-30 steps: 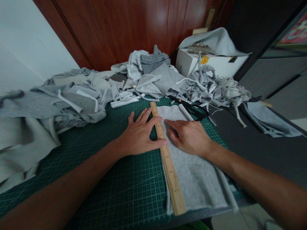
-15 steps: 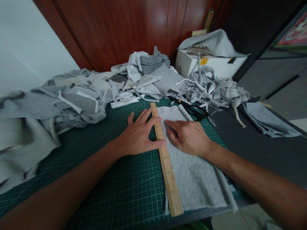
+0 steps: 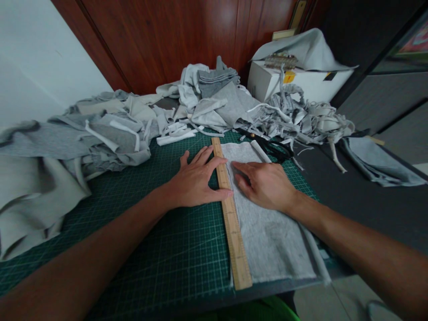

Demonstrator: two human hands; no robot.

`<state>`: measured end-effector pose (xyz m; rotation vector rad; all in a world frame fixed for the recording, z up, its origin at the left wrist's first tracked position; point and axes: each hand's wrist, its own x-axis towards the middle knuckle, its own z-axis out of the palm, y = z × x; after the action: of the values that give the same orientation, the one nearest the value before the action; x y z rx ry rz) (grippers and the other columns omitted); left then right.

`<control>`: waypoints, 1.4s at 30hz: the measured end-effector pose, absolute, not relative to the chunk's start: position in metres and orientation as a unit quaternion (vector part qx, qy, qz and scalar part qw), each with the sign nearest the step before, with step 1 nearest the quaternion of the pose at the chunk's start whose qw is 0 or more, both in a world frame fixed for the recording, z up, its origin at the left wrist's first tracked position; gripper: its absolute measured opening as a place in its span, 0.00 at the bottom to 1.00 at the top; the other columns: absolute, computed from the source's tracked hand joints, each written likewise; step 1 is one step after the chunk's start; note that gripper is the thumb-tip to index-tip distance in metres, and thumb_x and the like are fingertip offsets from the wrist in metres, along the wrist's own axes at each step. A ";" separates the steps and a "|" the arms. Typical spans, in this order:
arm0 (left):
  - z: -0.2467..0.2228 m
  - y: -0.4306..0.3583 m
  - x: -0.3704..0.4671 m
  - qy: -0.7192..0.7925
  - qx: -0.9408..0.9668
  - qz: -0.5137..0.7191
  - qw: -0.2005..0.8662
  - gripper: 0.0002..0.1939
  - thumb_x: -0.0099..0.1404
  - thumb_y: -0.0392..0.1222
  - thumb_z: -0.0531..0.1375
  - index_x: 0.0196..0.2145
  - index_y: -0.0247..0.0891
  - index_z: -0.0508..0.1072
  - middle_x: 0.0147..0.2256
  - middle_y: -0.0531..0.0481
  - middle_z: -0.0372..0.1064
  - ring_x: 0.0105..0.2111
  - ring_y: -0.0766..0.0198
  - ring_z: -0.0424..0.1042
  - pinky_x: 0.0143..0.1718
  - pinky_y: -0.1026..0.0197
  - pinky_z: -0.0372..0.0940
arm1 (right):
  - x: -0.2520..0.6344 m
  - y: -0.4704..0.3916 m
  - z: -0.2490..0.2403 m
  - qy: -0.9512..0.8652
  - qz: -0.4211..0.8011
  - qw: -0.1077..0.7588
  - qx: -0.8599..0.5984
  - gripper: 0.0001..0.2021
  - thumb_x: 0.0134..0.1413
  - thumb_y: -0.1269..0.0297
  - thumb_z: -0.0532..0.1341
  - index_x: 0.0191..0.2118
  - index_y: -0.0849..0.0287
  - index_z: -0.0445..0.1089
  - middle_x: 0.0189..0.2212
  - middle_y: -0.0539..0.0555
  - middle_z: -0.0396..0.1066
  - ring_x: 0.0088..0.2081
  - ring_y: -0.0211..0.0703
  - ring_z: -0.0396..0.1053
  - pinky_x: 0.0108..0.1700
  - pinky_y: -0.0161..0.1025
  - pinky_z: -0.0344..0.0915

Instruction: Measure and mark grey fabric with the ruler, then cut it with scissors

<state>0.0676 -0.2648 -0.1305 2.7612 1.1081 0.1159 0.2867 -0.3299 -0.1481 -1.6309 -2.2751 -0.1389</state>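
A wooden ruler (image 3: 236, 243) lies lengthwise along the left edge of a grey cloth piece (image 3: 267, 240), on the green cutting mat (image 3: 160, 267). My left hand (image 3: 197, 180) rests with fingers spread, its thumb and index finger on the ruler and the other fingers over the mat. On the cloth, just right of the ruler, is my right hand (image 3: 265, 183); its index finger points at the cloth's left edge and its other fingers are curled under. Nothing shows in its grasp. Black scissors (image 3: 276, 149) lie beyond the cloth.
Heaped grey and cream fabric (image 3: 110, 129) covers the mat's left and back. Tangled grey strips (image 3: 297, 113) lie back right, before a white box (image 3: 307, 87) with cloth on top. Folded grey fabric (image 3: 381, 160) lies at the right. A reddish wooden door (image 3: 180, 40) stands behind.
The view has shifted slightly, so the table's things sit a little higher in the picture. Both hands keep the same pose on the ruler and cloth.
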 end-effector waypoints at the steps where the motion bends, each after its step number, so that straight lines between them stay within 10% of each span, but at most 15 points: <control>1: -0.131 -0.265 0.067 0.370 0.925 0.040 0.081 0.44 0.63 0.69 0.63 0.69 0.44 0.59 0.75 0.31 0.41 0.75 0.38 0.39 0.68 0.22 0.36 | 0.287 -0.330 -0.148 -0.800 -0.049 0.168 -0.573 0.20 0.68 0.59 0.53 0.56 0.57 0.76 0.43 0.59 0.83 0.35 0.53 0.80 0.29 0.45 0.61; 31: -0.132 -0.255 0.068 0.355 0.929 0.060 0.092 0.44 0.63 0.70 0.62 0.68 0.45 0.60 0.73 0.34 0.45 0.73 0.35 0.47 0.66 0.18 0.37 | 0.285 -0.315 -0.144 -0.800 -0.076 0.143 -0.578 0.17 0.67 0.58 0.53 0.47 0.58 0.77 0.35 0.59 0.82 0.30 0.49 0.74 0.29 0.44 0.48; 42: -0.134 -0.251 0.069 0.352 0.929 0.067 0.087 0.43 0.63 0.70 0.62 0.67 0.47 0.60 0.73 0.35 0.45 0.73 0.36 0.46 0.66 0.18 0.37 | 0.292 -0.309 -0.146 -0.819 -0.061 0.141 -0.553 0.20 0.69 0.57 0.51 0.53 0.60 0.77 0.41 0.61 0.83 0.36 0.51 0.77 0.33 0.43 0.57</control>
<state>0.0691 -0.2510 -0.1338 2.7683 1.0483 0.2007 0.2917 -0.3088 -0.1455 -1.5961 -2.3651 -0.1756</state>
